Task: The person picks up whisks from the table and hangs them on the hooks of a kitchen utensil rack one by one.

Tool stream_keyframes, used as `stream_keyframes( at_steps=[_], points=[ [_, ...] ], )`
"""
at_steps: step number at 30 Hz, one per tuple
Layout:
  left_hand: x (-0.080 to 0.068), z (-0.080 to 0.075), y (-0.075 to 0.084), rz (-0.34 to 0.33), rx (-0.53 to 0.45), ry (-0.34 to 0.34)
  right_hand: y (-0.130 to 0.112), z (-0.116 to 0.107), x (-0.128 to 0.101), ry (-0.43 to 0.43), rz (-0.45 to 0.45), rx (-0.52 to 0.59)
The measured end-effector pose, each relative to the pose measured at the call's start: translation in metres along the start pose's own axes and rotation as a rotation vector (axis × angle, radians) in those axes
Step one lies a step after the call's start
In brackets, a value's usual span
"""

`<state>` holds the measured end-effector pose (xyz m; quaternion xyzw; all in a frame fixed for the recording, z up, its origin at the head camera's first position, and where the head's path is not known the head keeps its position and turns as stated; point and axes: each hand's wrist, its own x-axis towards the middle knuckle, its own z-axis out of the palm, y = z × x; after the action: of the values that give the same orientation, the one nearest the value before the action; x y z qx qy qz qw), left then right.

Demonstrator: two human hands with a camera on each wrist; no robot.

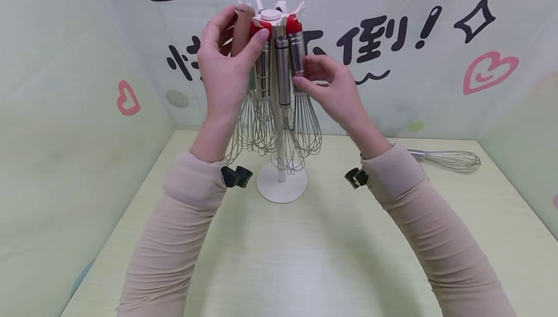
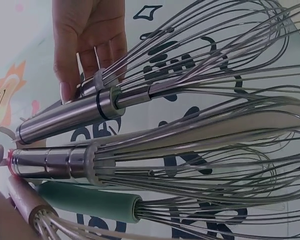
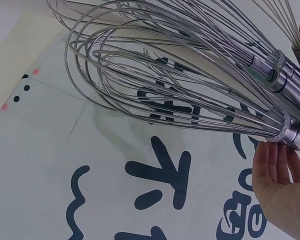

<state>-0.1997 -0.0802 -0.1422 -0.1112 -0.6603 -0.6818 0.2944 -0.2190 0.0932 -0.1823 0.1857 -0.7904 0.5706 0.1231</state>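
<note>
Head view: we are steadying the rack (image 1: pixel 279 188) top with our left hand (image 1: pixel 226 65), our right hand (image 1: pixel 333 84) pinching a hung whisk (image 1: pixel 301 89), while one whisk (image 1: pixel 449 159) is lying unhung at right.

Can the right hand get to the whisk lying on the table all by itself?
Probably yes. The lone whisk lies flat on the table on that arm's side with nothing around it. But the right hand is busy up at a hanging whisk on the stand.
</note>
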Motion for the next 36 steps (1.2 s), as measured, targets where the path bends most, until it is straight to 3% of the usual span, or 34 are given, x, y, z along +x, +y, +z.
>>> stream_keyframes(
  at_steps=[5,13,22,30,36],
  points=[
    [-0.003,0.007,0.005,-0.013,-0.045,0.047,0.004,-0.005,-0.001,0.008,-0.001,-0.016],
    [0.0,0.01,0.001,0.001,-0.014,0.118,0.027,-0.025,-0.008,0.058,0.011,-0.027],
    [-0.008,0.013,0.015,-0.003,0.038,0.142,0.072,-0.068,-0.026,0.099,0.124,-0.156],
    [-0.004,0.013,0.008,0.02,0.131,0.157,0.115,-0.104,-0.053,0.062,0.271,-0.318],
    [-0.002,0.013,0.006,0.032,0.139,0.171,0.151,-0.121,-0.064,0.04,0.332,-0.395]
  ],
)
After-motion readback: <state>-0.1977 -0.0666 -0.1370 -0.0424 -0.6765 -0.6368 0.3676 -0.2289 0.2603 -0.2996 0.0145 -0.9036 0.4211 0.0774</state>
